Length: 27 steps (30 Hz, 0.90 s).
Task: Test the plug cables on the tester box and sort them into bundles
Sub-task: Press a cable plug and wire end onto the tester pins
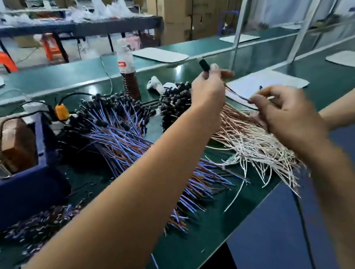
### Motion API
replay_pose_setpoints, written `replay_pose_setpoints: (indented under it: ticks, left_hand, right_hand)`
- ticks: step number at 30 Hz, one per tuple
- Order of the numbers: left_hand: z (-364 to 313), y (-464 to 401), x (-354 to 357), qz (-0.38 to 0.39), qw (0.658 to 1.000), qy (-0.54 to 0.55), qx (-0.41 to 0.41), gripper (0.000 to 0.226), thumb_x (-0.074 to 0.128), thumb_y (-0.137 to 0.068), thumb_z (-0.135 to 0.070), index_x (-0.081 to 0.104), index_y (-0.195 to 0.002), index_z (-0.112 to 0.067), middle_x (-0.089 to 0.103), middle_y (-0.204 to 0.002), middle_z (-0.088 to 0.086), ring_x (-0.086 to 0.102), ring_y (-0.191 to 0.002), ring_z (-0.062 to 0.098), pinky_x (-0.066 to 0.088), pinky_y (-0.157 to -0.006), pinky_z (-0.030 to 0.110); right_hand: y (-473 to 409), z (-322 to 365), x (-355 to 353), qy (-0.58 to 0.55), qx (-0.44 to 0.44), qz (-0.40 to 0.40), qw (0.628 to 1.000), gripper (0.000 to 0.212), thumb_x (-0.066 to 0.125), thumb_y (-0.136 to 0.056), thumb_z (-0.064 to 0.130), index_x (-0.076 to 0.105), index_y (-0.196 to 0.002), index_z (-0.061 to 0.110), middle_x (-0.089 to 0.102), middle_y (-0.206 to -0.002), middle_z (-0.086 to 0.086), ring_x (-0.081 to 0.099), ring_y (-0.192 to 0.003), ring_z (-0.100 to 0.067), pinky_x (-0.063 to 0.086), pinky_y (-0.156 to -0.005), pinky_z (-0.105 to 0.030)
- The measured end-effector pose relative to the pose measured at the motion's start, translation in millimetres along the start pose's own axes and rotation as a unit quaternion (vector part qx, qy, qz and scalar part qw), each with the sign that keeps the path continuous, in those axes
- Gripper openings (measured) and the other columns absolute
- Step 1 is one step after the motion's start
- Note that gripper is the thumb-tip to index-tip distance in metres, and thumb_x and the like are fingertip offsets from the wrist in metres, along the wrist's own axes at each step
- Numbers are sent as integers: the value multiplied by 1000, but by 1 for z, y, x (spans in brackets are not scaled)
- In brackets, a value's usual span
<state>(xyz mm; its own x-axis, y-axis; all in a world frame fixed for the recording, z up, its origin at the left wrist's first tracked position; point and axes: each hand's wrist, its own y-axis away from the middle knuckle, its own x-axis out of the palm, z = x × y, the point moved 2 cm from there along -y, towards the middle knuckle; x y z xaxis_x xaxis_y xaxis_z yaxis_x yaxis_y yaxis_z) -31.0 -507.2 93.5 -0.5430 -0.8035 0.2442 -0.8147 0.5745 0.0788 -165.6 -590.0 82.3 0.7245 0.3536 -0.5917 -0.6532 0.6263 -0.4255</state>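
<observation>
My left hand (208,88) is raised over the green bench and pinches the black plug (204,65) of one cable. That cable's thin wire (236,93) runs to my right hand (287,112), which pinches its far end. Below lie two heaps: blue-and-brown plug cables (117,134) at centre left and white-and-copper plug cables (252,139) under my right hand. A cluster of black plugs (174,100) stands between them. The tester box (12,143), brown inside a dark blue frame, sits at the left with an orange plug (61,110) beside it.
A plastic bottle (127,72) with dark liquid stands behind the heaps. White mats (161,54) lie along the green bench (196,240). Loose cable ends (35,225) are scattered at the front left. The bench's front edge drops off to the right.
</observation>
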Motion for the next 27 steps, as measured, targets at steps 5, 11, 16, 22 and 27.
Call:
replay_pose_setpoints:
  ticks: [5,11,16,22,27]
  left_hand:
    - [4,-26,-13,3,998,-61,27,37,48,-109,-32,57,-81,-11,55,-65,3,50,-56,19,40,-52,27]
    - [20,-63,-8,-21,991,101,-85,25,53,-107,-14,62,-93,4,61,-71,10,52,-44,9,43,-39,16]
    - [29,-67,-16,-24,994,83,-70,11,52,-105,-5,57,-104,5,57,-99,18,55,-71,17,51,-64,24]
    - [30,-30,-34,-4,989,-121,81,27,49,-101,-4,64,-79,-8,74,-70,9,58,-46,18,42,-42,19]
    - [32,38,-72,31,982,-100,158,27,54,-101,-8,69,-80,1,66,-62,20,48,-39,19,33,-39,18]
  right_hand:
    - [-11,3,-52,193,-88,-11,977,31,67,-84,52,74,-83,22,57,-61,11,51,-57,-10,33,-55,-23]
    - [-53,-23,-16,282,-76,-32,956,23,65,-100,33,80,-100,16,71,-83,-15,61,-80,-37,49,-68,-38]
    - [-66,-70,60,386,4,106,916,38,46,-109,38,65,-133,17,67,-128,-20,59,-118,-40,53,-96,-49]
    - [-62,-88,83,396,104,212,887,79,24,-103,68,19,-164,18,18,-172,-7,15,-158,-27,12,-121,-69]
    - [-43,-27,86,380,27,90,920,63,45,-99,59,54,-136,9,47,-151,-18,33,-148,-33,26,-118,-66]
